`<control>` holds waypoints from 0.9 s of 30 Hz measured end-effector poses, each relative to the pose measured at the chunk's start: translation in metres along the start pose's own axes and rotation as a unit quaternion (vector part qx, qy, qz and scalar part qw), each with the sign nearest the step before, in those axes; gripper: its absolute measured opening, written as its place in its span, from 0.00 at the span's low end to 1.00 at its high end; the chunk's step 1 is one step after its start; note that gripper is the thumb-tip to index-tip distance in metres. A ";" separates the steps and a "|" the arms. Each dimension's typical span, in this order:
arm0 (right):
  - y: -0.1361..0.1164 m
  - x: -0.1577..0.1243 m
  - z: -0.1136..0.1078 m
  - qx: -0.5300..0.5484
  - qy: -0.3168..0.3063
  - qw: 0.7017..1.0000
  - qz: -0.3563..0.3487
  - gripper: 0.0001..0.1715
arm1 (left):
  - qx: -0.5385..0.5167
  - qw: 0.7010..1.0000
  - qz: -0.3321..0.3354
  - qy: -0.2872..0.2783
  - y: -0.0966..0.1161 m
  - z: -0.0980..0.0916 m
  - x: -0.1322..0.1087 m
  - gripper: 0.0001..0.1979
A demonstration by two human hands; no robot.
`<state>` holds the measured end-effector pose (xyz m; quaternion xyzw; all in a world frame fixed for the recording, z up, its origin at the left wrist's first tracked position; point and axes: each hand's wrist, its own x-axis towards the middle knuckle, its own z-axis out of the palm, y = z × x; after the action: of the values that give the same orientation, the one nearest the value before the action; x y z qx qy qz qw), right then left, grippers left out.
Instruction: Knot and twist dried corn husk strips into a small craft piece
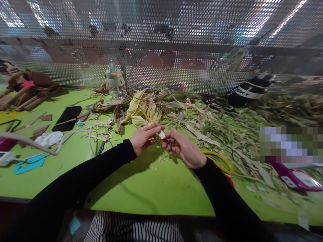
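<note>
Over the middle of the green table, my left hand (142,138) pinches a pale dried corn husk piece (162,134) between thumb and fingers. Yellowish petal-like husk strips (153,113) fan out just beyond the fingertips and seem to belong to the same piece. My right hand (186,148) is closed at the near end of it, fingertips curled and touching or almost touching the husk; whether they grip it is hard to see. Small green and pale scraps (165,155) lie below both hands. Behind them rests a larger yellow husk leaf (136,105).
Loose dried husks (234,134) cover the right side. A yellow loop handle (223,163) lies by my right wrist, a magenta device (295,174) farther right. A clear bottle (115,82), black phone (67,118), white cable (60,146) and dark bottle (248,92) surround the work area, before a perforated screen (156,50).
</note>
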<state>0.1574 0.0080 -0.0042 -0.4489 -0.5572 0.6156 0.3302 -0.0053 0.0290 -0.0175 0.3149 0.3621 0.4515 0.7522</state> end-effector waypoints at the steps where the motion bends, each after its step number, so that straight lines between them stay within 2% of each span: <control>1: 0.001 0.000 0.000 -0.017 0.001 1.000 -0.005 0.24 | 0.000 1.000 0.000 -0.001 0.000 0.000 0.000 0.11; 5: 0.005 0.003 0.002 -0.072 0.015 0.997 -0.018 0.17 | -0.001 1.000 0.006 0.004 -0.003 0.003 -0.001 0.11; 10: 0.007 0.006 -0.001 -0.089 0.041 0.995 -0.027 0.15 | 0.004 1.000 0.001 0.002 -0.006 0.004 0.001 0.10; 12: 0.007 0.006 -0.002 -0.170 0.083 0.981 -0.054 0.16 | 0.000 1.000 -0.007 0.002 -0.007 0.004 0.002 0.10; 14: 0.005 0.006 -0.002 -0.266 0.137 0.948 -0.106 0.15 | -0.010 1.000 -0.006 0.000 -0.007 0.004 0.003 0.10; 16: 0.005 0.006 0.000 -0.301 0.156 0.931 -0.137 0.15 | -0.015 1.000 0.001 0.001 -0.007 0.004 0.003 0.10; 20: 0.006 0.008 0.003 -0.120 0.084 0.987 -0.069 0.15 | -0.009 1.000 0.020 -0.008 -0.004 0.005 0.002 0.10; 22: 0.008 0.011 0.002 -0.074 0.091 0.992 -0.053 0.15 | 0.019 1.000 0.009 -0.009 -0.001 0.007 -0.001 0.09; 23: 0.008 0.012 -0.001 -0.092 0.111 0.988 -0.059 0.15 | 0.047 0.999 -0.010 -0.014 0.000 0.008 -0.003 0.09; 25: 0.008 0.013 -0.006 -0.181 0.165 0.966 -0.085 0.14 | 0.132 0.989 -0.051 -0.044 0.001 0.011 -0.008 0.08; 27: 0.008 0.013 -0.010 -0.286 0.205 0.928 -0.124 0.14 | 0.237 0.967 -0.024 -0.086 0.001 0.016 -0.015 0.09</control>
<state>0.1628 0.0228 -0.0141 -0.5680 -0.6812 0.2783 0.3685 0.0024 0.0130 -0.0041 0.5132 0.4000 0.3056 0.6952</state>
